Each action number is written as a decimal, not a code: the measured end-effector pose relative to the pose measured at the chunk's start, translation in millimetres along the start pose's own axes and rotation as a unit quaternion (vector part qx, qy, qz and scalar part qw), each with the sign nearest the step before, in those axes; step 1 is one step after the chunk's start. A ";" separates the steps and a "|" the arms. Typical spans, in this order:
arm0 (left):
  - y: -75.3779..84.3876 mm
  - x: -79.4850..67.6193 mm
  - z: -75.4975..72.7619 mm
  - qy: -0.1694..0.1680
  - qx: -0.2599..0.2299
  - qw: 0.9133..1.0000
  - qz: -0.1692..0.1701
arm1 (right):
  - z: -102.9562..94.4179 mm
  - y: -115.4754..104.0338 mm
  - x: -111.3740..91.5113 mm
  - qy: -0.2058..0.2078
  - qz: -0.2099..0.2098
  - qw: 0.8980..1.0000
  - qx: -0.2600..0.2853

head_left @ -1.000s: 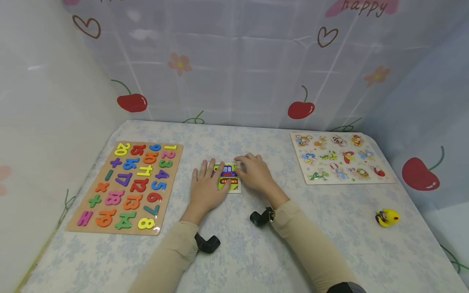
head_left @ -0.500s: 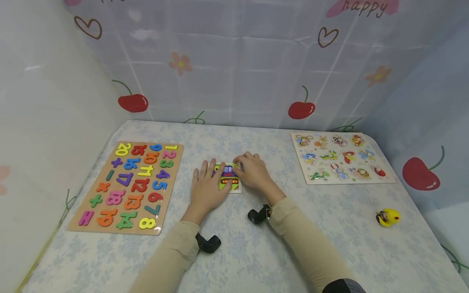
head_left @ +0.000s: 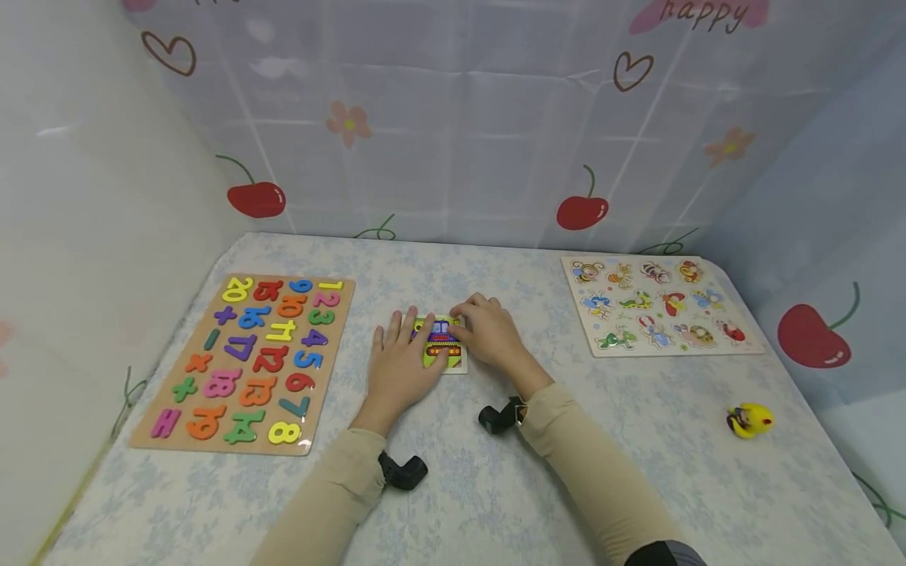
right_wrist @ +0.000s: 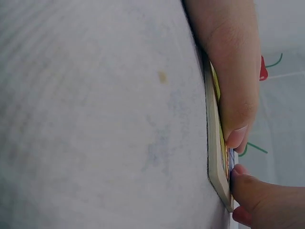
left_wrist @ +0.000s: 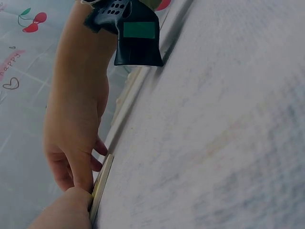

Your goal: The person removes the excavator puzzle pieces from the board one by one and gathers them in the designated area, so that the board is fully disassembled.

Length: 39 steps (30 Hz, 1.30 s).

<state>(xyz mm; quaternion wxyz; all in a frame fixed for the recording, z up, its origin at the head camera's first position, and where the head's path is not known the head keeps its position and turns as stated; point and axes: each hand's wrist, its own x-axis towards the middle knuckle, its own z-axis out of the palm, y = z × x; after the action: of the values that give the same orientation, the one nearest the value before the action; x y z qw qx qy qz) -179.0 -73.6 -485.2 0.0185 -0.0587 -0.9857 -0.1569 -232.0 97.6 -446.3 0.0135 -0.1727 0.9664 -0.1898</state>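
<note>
A small square picture board (head_left: 443, 341) with a yellow-green face and a purple and orange tracked vehicle lies flat on the table. My left hand (head_left: 402, 363) rests over its left side with fingers spread, covering part of the picture. At the upper right corner my right hand (head_left: 493, 336) bends its fingers, holding the board there between thumb and fingertips. The board's pale edge (right_wrist: 213, 143) shows in the right wrist view, with the left thumb (right_wrist: 233, 109) pressing on the face. In the left wrist view the right hand (left_wrist: 76, 129) reaches down to the board.
To the left lies a tan number board (head_left: 244, 362) full of coloured numerals and signs. An insect picture board (head_left: 661, 306) is at the back right, and a yellow toy duck (head_left: 750, 420) stands near the right edge. A printed curtain (head_left: 453, 118) hangs behind the table (head_left: 453, 487).
My right hand has shifted slightly left along the board's upper right corner and then stayed there. The left hand and the board look the same.
</note>
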 end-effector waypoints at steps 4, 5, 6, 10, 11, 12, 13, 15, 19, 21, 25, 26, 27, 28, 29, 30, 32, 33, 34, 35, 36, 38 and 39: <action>0.2 0.1 -1.1 -0.002 -0.001 1.000 0.000 | 0.4 1.6 -0.9 0.010 -0.011 1.000 -0.002; 0.3 0.1 -1.3 -0.003 -0.001 1.000 0.000 | 0.7 2.0 -1.1 0.012 -0.013 1.000 -0.002; 0.4 0.1 -1.5 -0.003 0.000 1.000 0.000 | 1.0 2.5 -1.4 0.016 -0.016 1.000 -0.002; 0.6 0.0 -2.0 -0.004 0.001 1.000 0.001 | 2.0 3.6 -2.2 0.023 -0.021 1.000 0.000; 0.6 -0.1 -2.0 -0.003 0.002 1.000 0.002 | 2.1 3.9 -2.4 0.024 -0.021 0.999 0.000; 0.7 -0.2 -2.1 -0.002 0.002 1.000 0.003 | 2.3 4.1 -2.5 0.025 -0.021 0.999 0.001; 0.8 -0.3 -2.2 -0.001 0.002 1.000 0.004 | 2.3 4.2 -2.5 0.025 -0.021 0.999 0.002; 0.9 -0.5 -2.5 0.000 0.001 1.000 0.005 | 2.2 4.1 -2.5 0.026 -0.021 0.999 0.003; 1.0 -0.5 -2.8 0.001 -0.001 1.000 0.006 | 1.5 3.4 -1.5 0.020 -0.019 1.000 0.004; 0.9 -0.4 -2.6 0.001 -0.001 1.000 0.006 | 0.8 2.5 -0.8 0.014 -0.017 1.000 0.007; 0.6 -0.1 -1.8 0.000 0.000 1.000 0.006 | -0.4 0.9 0.2 0.005 -0.014 1.000 0.017; 0.6 -0.1 -1.6 -0.001 0.000 1.000 0.005 | -0.6 0.6 0.3 0.004 -0.014 1.000 0.019; 0.5 0.0 -1.3 -0.001 0.000 1.000 0.005 | -0.6 0.5 0.5 0.004 -0.014 1.000 0.022; 0.5 0.0 -1.2 -0.002 0.000 1.000 0.004 | -0.5 0.5 0.6 0.005 -0.014 1.000 0.026; 0.4 0.0 -1.0 -0.003 -0.001 1.000 0.003 | -0.5 0.6 0.7 0.005 -0.014 0.999 0.029; 0.3 -0.1 -0.9 -0.004 -0.002 1.000 0.003 | -0.5 0.5 0.8 0.006 -0.014 0.999 0.034; 0.1 -0.1 -0.6 -0.004 -0.003 1.000 0.001 | -0.5 0.3 1.0 0.008 -0.014 0.999 0.049; 0.0 -0.1 -0.6 -0.004 -0.003 1.000 0.000 | -0.3 0.4 1.0 0.007 -0.013 0.998 0.058; -0.1 -0.1 -0.6 -0.004 -0.003 1.000 0.000 | -0.2 0.4 1.1 0.005 -0.011 0.998 0.068; -0.2 -0.2 -0.6 -0.004 -0.003 1.000 -0.001 | -0.2 0.4 0.9 0.003 -0.008 0.997 0.079; -0.3 -0.2 -0.6 -0.004 -0.002 1.000 -0.001 | -0.3 0.4 0.7 0.002 -0.005 0.996 0.092; -0.4 -0.3 -0.6 -0.003 -0.002 1.000 -0.001 | -0.4 0.7 0.0 0.000 -0.002 0.993 0.119; -0.4 -0.3 -0.6 -0.004 -0.002 1.000 -0.001 | -0.3 1.0 -0.4 0.000 -0.003 0.991 0.131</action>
<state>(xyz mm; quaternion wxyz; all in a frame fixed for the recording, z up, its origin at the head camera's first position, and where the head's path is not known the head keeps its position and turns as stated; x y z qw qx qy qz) -178.7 -74.3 -484.8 0.0146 -0.0584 -0.9854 -0.1590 -232.0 98.7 -446.4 0.0354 -0.1723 0.9328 -0.3146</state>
